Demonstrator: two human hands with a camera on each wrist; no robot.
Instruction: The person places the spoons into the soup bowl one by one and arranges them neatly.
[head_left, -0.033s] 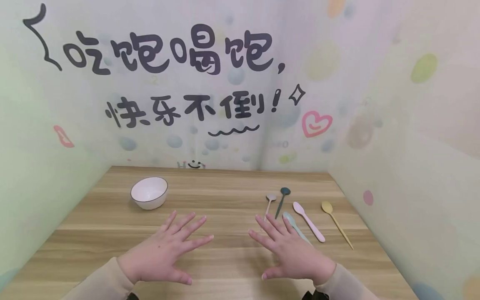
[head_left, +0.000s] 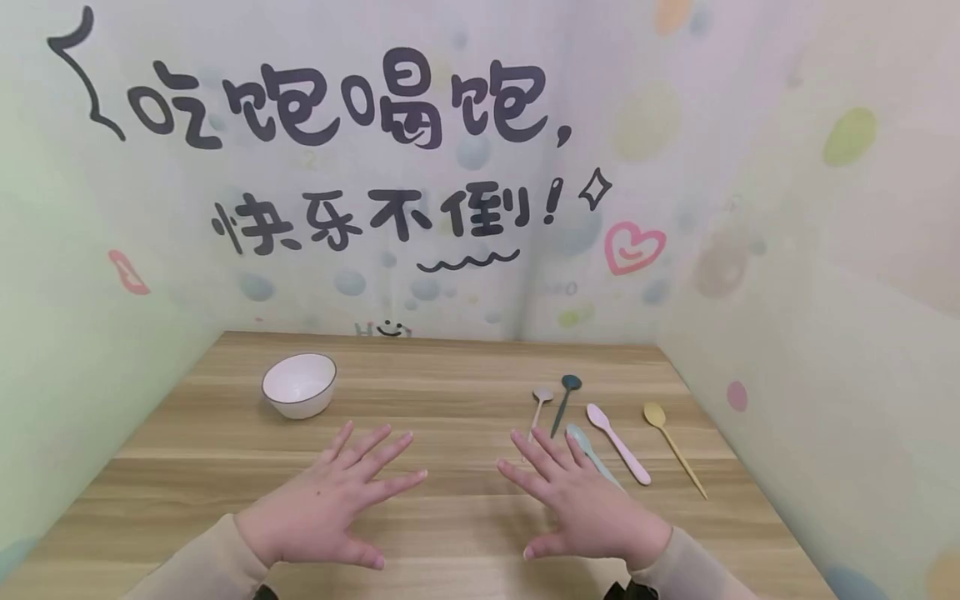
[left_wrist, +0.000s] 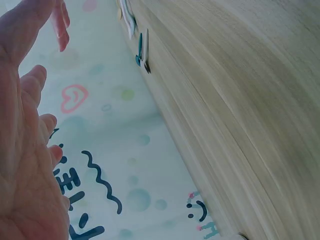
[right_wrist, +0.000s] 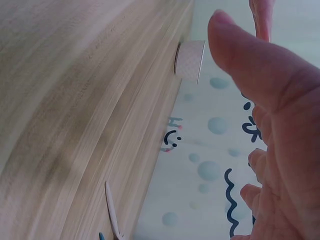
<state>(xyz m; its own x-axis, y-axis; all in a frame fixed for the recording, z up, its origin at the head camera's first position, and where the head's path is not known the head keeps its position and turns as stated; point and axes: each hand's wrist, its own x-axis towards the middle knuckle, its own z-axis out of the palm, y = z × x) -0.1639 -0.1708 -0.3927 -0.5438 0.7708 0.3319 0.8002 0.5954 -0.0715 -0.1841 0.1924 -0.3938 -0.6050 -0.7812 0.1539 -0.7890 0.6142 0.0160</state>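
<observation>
My left hand (head_left: 330, 498) is held over the table with its fingers spread and nothing in it. The white bowl (head_left: 299, 387) with a dark rim stands beyond it, apart from the fingers. My right hand (head_left: 581, 504), also spread and holding nothing, hovers in front of several spoons. Its fingers partly hide a light blue spoon (head_left: 592, 454) and the handle of a beige spoon (head_left: 539, 408). Behind lies a dark green spoon (head_left: 567, 392). A pink spoon (head_left: 618, 444) and a yellow spoon (head_left: 673, 447) lie to the right.
The wood-grain table (head_left: 442, 400) meets a printed back wall (head_left: 390, 283) with dark lettering. Pale side walls stand close along its left and right edges. In the right wrist view, the bowl (right_wrist: 190, 60) sits near the table's far edge.
</observation>
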